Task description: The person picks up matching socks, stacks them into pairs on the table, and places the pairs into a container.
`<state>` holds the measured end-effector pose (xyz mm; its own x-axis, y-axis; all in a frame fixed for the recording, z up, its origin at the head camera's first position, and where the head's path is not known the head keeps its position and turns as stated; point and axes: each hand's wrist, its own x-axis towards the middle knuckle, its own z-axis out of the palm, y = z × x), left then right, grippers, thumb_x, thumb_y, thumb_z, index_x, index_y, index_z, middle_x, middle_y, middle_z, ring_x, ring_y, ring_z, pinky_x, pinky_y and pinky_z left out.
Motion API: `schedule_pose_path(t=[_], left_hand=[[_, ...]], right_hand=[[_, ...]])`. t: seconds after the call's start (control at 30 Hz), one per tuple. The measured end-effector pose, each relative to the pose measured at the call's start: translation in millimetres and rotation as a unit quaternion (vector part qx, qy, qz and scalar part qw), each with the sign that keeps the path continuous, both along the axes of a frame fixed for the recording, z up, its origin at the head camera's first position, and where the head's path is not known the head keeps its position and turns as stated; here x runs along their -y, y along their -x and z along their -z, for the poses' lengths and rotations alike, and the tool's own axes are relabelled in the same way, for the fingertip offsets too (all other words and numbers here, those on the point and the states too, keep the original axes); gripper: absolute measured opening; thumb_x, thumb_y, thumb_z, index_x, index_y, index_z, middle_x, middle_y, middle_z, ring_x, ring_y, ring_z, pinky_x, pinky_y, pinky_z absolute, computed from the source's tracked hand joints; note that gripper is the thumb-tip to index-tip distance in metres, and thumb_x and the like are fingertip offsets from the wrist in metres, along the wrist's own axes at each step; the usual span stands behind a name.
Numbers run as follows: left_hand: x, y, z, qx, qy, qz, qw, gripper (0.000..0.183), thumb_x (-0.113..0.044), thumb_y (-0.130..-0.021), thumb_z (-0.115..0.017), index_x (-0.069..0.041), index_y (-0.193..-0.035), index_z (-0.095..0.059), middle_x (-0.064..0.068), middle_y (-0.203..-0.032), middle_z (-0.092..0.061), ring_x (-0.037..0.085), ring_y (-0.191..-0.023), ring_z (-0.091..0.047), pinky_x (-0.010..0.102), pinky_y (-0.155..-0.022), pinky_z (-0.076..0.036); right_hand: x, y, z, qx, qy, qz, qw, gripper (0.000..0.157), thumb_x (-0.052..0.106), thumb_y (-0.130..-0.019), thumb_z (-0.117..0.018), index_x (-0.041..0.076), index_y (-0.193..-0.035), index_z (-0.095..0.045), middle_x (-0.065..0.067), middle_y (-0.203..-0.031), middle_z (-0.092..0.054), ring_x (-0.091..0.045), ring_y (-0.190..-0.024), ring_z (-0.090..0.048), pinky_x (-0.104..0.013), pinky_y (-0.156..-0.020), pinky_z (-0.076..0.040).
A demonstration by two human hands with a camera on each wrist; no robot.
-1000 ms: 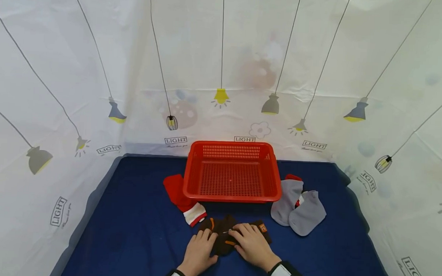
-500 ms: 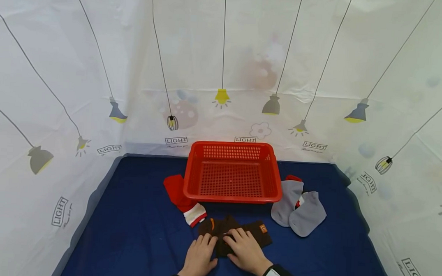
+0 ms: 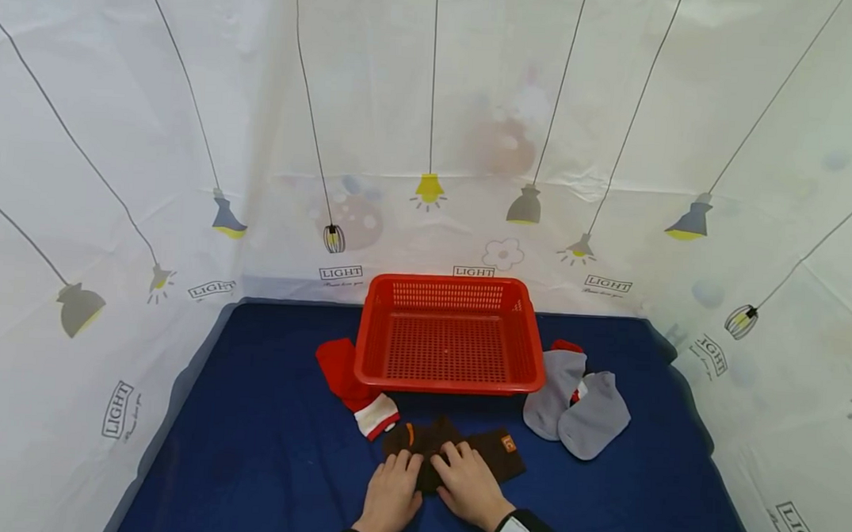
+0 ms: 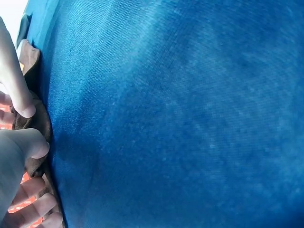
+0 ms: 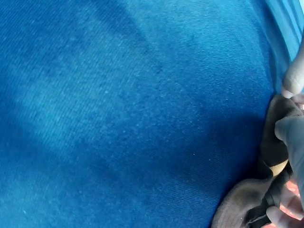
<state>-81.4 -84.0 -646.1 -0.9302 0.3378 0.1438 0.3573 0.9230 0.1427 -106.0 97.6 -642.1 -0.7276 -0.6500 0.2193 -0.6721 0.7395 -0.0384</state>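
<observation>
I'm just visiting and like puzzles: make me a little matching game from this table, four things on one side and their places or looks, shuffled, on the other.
Things:
1. red basket
2. grey socks
3. brown cloth
4. red-and-white sock

Places and looks, as the head camera sees them:
A. touched by the left hand and the right hand
B. lies to the left of the basket
C. full of small holes
D. lie to the right of the basket

Pairs: 1-C, 2-D, 3-A, 4-B
</observation>
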Motion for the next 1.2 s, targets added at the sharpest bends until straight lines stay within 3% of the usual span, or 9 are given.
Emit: schedule_pose_path(t=[0.13, 0.37, 0.6, 0.97, 1.2], left_hand=[[-1, 0.6, 3.1, 0.001, 0.0, 0.002, 1.0, 0.052, -0.024, -0.071, -0.088, -0.013, -0.115, -0.063, 0.004, -0.101, -0.062, 0.022, -0.085, -0.058, 0.035, -0.07, -0.05], [-3, 1.4, 6.4, -0.031, 0.002, 0.01, 0.9995, 0.052, -0.022, -0.066, -0.09, -0.013, -0.11, -0.063, 0.004, -0.097, -0.062, 0.022, -0.081, -0.057, 0.034, -0.065, -0.048], [-6, 1.6, 4.1, -0.025, 0.007, 0.005, 0.9996, 0.051, -0.019, -0.067, -0.089, -0.013, -0.11, -0.062, 0.005, -0.096, -0.061, 0.022, -0.08, -0.057, 0.034, -0.065, -0.047], [-9, 9.9, -2.0, -0.019, -0.004, -0.004, 0.9998, 0.046, -0.017, -0.067, -0.087, -0.012, -0.107, -0.064, 0.005, -0.093, -0.061, 0.023, -0.078, -0.057, 0.034, -0.064, -0.046], [-8, 16.5, 1.2, -0.052, -0.002, 0.002, 0.9986, 0.043, -0.02, -0.066, -0.088, -0.011, -0.101, -0.065, 0.006, -0.091, -0.062, 0.023, -0.076, -0.059, 0.035, -0.063, -0.047]], right_hand=[[3, 0.2, -0.6, -0.003, -0.021, 0.007, 1.0, 0.036, 0.033, -0.079, -0.083, 0.017, -0.106, -0.064, -0.005, -0.104, -0.06, -0.021, -0.085, -0.057, -0.034, -0.07, -0.054], [6, 1.8, 1.8, -0.068, -0.025, 0.018, 0.997, 0.031, 0.026, -0.076, -0.084, 0.016, -0.096, -0.063, -0.004, -0.095, -0.058, -0.019, -0.074, -0.054, -0.031, -0.063, -0.049], [5, 5.4, 1.2, -0.089, -0.027, 0.028, 0.995, 0.027, 0.025, -0.076, -0.082, 0.015, -0.091, -0.062, -0.003, -0.089, -0.058, -0.018, -0.07, -0.055, -0.03, -0.059, -0.049], [-5, 12.5, -18.6, -0.007, 0.048, 0.019, 0.999, 0.026, 0.015, -0.076, -0.079, 0.013, -0.087, -0.056, -0.001, -0.083, -0.054, -0.013, -0.063, -0.051, -0.023, -0.053, -0.043], [-10, 18.0, -29.7, -0.015, 0.086, 0.021, 0.996, 0.028, 0.011, -0.075, -0.079, 0.012, -0.089, -0.055, -0.001, -0.083, -0.053, -0.013, -0.063, -0.052, -0.023, -0.051, -0.041]])
